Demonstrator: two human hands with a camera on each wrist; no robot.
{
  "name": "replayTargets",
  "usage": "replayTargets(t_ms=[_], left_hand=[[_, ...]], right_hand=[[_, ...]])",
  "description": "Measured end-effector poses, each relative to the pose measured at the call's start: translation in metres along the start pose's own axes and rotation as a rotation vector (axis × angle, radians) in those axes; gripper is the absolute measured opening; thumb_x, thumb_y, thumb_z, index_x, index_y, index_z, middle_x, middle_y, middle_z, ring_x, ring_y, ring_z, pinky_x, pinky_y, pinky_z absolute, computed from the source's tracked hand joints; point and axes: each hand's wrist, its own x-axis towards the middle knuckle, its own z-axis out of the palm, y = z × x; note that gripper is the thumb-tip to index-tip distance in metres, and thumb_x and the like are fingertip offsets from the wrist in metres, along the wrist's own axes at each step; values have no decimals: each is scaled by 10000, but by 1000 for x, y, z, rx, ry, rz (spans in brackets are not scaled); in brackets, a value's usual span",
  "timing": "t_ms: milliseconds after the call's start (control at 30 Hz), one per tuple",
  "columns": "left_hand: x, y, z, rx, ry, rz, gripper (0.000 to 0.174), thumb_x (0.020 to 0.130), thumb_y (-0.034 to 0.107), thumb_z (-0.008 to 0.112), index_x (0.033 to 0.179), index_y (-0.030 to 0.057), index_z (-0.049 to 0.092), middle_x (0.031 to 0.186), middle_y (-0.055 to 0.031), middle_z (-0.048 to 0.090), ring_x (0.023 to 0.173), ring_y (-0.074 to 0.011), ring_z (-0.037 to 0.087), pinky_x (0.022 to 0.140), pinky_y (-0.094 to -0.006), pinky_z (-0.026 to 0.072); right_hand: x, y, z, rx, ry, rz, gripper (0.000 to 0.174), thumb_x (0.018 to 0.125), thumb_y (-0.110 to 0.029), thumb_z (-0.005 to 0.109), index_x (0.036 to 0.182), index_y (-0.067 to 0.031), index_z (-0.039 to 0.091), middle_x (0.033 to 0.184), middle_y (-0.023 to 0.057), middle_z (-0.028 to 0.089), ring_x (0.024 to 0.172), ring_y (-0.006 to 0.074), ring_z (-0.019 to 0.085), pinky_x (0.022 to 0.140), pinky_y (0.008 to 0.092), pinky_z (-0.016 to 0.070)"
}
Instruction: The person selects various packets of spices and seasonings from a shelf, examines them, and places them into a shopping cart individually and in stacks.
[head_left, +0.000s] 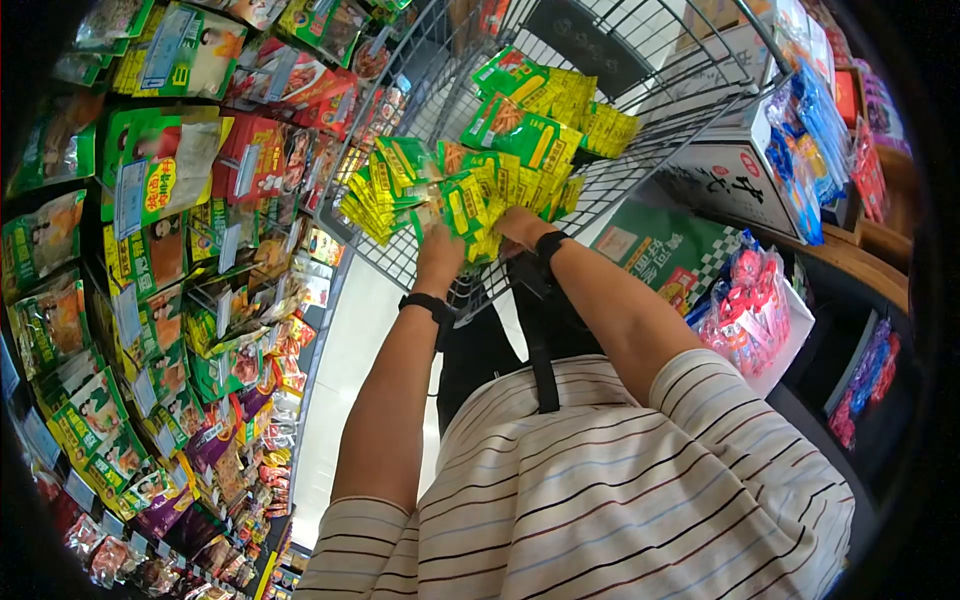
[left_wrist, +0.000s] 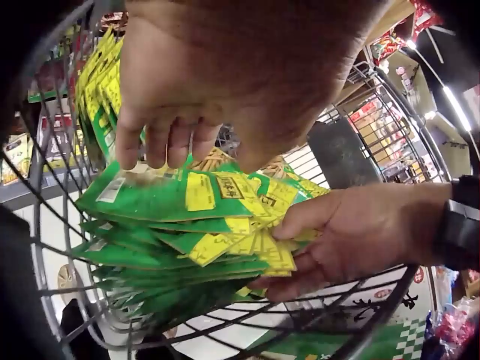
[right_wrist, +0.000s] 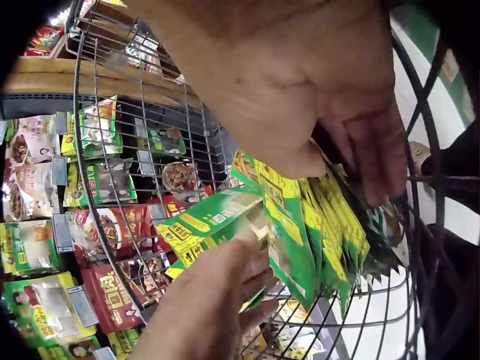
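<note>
Both hands are inside a wire shopping cart [head_left: 690, 125], at a stack of flat green-and-yellow food packets [left_wrist: 180, 202]. My left hand [head_left: 440, 258] pinches a packet [right_wrist: 217, 217] at the stack's near left side, its thumb across the face and the fingers behind. My right hand [head_left: 520, 230] grips the yellow ends of the stack, with the thumb above and fingers beneath, as the left wrist view shows [left_wrist: 337, 232]. More packets of the same kind lie fanned out in the cart, a pile [head_left: 520, 130] toward its far end and a bunch [head_left: 385, 185] at the left.
Shelves of hanging food packets [head_left: 160, 160] with price tags line the left side. To the right stand a white carton [head_left: 720, 170], blue bags [head_left: 810, 140] and a box of pink wrapped goods [head_left: 745, 310]. A green printed board [head_left: 640, 250] is below the cart's right side.
</note>
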Motion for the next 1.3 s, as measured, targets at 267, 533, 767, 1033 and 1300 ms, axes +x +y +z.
replayTargets(t_ms=[267, 533, 767, 1033, 1300], left_hand=[[34, 43, -7, -165, -70, -13, 796, 916, 540, 553, 1425, -59, 425, 1398, -326, 488, 1314, -427, 475, 1073, -454, 392], [14, 44, -12, -141, 0, -1, 326, 882, 190, 511, 1123, -23, 560, 1054, -323, 647, 1013, -500, 609, 874, -543, 481], [-11, 5, 21, 40, -187, 160, 364, 904, 193, 530, 1192, -28, 515, 1138, -310, 627, 1025, -488, 607, 881, -550, 485], [-28, 28, -11, 51, -188, 47, 526, 932, 400, 601, 1191, -57, 564, 1209, -305, 606, 1147, -442, 576, 965, -470, 460], [-50, -20, -14, -172, 89, 456, 340, 999, 322, 536, 954, -9, 594, 797, -154, 605, 721, -302, 566, 673, -445, 471]], right_hand=[[38, 16, -5, -208, 8, -150, 362, 840, -115, 652, 1136, 85, 592, 934, 158, 664, 770, 290, 681, 650, 414, 601], [12, 12, 10, -347, -87, -376, 518, 743, -245, 688, 1143, 77, 624, 1029, 216, 706, 981, 355, 675, 842, 405, 520], [22, 11, -3, -856, -33, -219, 390, 754, -237, 674, 974, 84, 687, 960, 238, 704, 880, 355, 684, 738, 439, 520], [-13, -16, -12, -888, 151, -331, 401, 785, -289, 672, 978, 59, 713, 1011, 268, 702, 962, 401, 683, 828, 462, 546], [20, -27, -44, -1148, 82, -1020, 411, 914, -363, 522, 1130, -42, 661, 1191, 206, 656, 1113, 345, 616, 942, 450, 476]])
